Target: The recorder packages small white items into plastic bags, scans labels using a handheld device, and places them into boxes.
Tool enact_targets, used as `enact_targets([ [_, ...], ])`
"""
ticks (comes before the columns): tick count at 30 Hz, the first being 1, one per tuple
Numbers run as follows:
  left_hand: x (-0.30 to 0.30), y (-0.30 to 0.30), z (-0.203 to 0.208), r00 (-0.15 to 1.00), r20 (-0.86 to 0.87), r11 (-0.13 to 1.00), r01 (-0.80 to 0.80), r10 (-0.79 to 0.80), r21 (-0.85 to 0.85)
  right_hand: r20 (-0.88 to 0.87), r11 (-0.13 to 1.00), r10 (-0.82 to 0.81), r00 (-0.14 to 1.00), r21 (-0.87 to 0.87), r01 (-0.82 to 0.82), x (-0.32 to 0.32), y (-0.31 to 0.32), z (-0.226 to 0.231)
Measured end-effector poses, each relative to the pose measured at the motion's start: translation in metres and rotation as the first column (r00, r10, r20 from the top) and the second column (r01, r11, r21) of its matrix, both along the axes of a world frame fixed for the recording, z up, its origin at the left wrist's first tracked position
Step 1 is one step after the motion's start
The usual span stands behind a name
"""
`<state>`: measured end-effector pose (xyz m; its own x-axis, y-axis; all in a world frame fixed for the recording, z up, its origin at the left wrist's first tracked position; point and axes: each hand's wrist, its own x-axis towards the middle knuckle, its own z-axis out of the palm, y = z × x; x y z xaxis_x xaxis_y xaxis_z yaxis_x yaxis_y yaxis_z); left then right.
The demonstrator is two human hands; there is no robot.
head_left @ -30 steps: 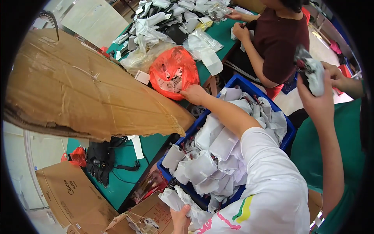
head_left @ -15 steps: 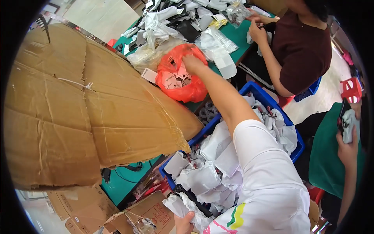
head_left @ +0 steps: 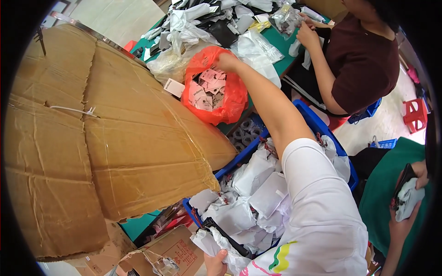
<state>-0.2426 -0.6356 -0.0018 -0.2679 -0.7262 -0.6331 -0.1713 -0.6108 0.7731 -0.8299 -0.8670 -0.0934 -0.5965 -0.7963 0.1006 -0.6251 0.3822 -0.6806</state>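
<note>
My right hand [head_left: 226,60] stretches far forward and grips the upper rim of an orange-red plastic bag [head_left: 228,103] filled with small pink and white tags [head_left: 208,89]. The white-sleeved arm crosses over a blue crate [head_left: 320,126] heaped with white flat packets [head_left: 258,193]. At the bottom edge my left hand [head_left: 215,265] is shut on a crumpled white packet with a black strip [head_left: 216,241], just in front of the crate.
A large cardboard flap [head_left: 101,133] fills the left. Behind the bag, the green table [head_left: 276,41] holds piled plastic bags. A person in a maroon shirt [head_left: 363,64] works there. Another in green [head_left: 391,193] holds a dark item at right. A printed carton [head_left: 175,253] stands below.
My right hand has gone from the bag's lower side up to its top rim. The view has swung closer to the cardboard. The person at right has lowered their hand.
</note>
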Motion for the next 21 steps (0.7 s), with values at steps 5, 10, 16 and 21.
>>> enact_targets([
  [5,0.004,0.001,-0.014,0.999,-0.036,1.000,-0.024,0.023,-0.020,-0.164,0.915,0.386,0.908,0.193,-0.354,0.042,-0.004,-0.022],
  [10,-0.002,0.002,-0.020,0.998,-0.042,0.998,-0.038,0.036,-0.040,-0.419,0.921,0.244,0.875,0.384,-0.073,0.036,-0.004,-0.021],
  [16,-0.026,0.002,0.001,0.962,0.262,0.982,-0.120,0.079,0.143,-0.558,0.915,0.278,0.782,0.400,-0.040,0.007,0.000,0.005],
  [21,-0.033,0.005,-0.001,0.948,0.307,0.985,-0.124,0.081,0.123,-0.475,0.876,0.372,0.798,0.465,-0.132,-0.016,-0.021,-0.006],
])
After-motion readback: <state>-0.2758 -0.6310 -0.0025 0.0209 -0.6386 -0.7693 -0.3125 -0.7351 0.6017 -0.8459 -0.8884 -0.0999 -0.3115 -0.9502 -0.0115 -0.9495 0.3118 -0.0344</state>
